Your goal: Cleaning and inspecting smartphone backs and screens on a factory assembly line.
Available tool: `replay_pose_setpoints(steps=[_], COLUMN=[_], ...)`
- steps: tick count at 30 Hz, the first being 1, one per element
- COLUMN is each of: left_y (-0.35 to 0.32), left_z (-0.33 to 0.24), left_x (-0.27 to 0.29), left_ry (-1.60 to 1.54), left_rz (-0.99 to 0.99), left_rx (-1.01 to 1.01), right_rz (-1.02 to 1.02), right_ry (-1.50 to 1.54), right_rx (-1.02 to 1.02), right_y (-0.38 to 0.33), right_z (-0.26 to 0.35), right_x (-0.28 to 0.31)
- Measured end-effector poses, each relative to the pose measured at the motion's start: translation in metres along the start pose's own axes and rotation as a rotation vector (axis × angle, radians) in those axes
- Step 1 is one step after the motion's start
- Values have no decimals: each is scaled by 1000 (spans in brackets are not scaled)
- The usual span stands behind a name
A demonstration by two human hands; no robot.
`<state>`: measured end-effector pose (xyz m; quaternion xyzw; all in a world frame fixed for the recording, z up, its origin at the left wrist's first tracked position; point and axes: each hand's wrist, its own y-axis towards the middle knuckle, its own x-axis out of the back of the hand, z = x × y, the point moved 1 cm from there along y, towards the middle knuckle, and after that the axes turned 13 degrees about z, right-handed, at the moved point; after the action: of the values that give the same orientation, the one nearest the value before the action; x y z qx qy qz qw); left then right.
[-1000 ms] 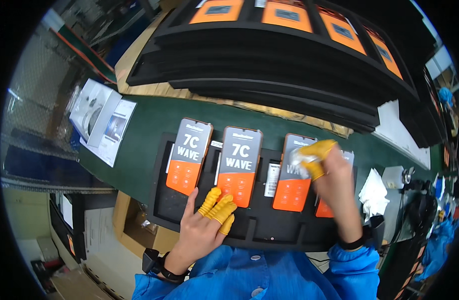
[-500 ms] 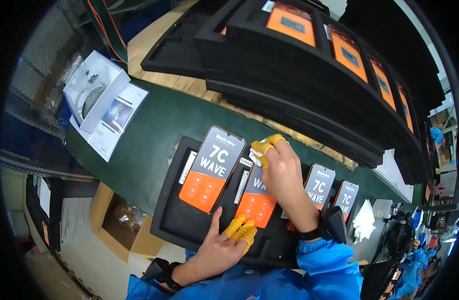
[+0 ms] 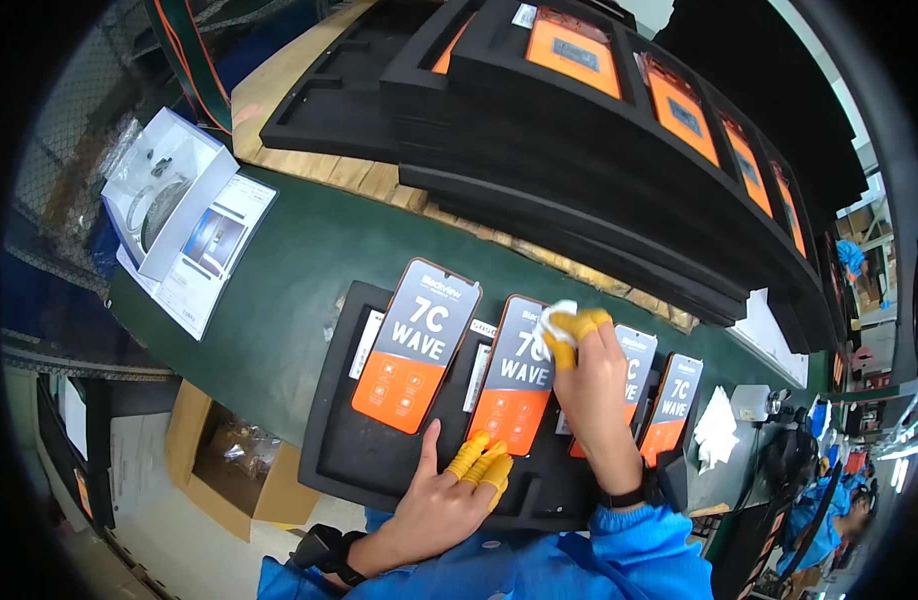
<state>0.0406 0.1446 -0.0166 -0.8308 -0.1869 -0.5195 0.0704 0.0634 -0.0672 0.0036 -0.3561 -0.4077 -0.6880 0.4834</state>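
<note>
In a black foam tray (image 3: 329,455) lie several phones with grey-and-orange printed fronts. My right hand (image 3: 594,395), with yellow finger cots, pinches a small white wiping cloth (image 3: 559,316) on the upper right of the second phone (image 3: 509,412) from the left. Yellow-cotted fingertips of my left hand (image 3: 437,512) rest on that phone's lower edge, the thumb stretched apart from them. To the left lies another phone (image 3: 416,345). My right hand partly covers the third phone (image 3: 636,352); the rightmost phone (image 3: 671,405) shows beside it.
Stacked black foam trays (image 3: 539,170) with orange-backed devices rise at the back. An open white box (image 3: 169,190) and a printed sheet (image 3: 229,240) are at the left of the green table (image 3: 279,260). A crumpled white cloth (image 3: 716,430) lies right; a cardboard box (image 3: 279,490) stands below left.
My right hand has moved right and down with the cloth, from the second phone's top left to its upper right, uncovering its printed front. My left hand stays at the lower edge.
</note>
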Motion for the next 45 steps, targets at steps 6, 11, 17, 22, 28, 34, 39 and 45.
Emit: replay_pose_setpoints(steps=[6, 11, 17, 22, 28, 34, 39, 45], left_y=[6, -3, -3, -3, -35, -27, -10, -3], left_z=[1, -3, -6, -4, 8, 19, 5, 2], left_x=[-3, 6, -2, 0, 29, 37, 29, 13], left_ry=[10, 36, -4, -13, -170, -200, -131, 2], left_rz=[-13, 111, -30, -45, -364, -511, -224, -43], left_rx=[23, 54, 65, 53, 102, 222, 137, 125], right_rz=[74, 282, 6, 95, 312, 423, 70, 57], right_ry=[-50, 78, 6, 35, 83, 152, 2, -89], right_rx=[211, 433, 214, 333, 426, 477, 251, 128], right_y=[34, -22, 27, -3, -51, -85, -41, -24], right_z=[19, 32, 3, 16, 33, 31, 6, -17], right_x=[-13, -24, -15, -18, -16, -11, 18, 0])
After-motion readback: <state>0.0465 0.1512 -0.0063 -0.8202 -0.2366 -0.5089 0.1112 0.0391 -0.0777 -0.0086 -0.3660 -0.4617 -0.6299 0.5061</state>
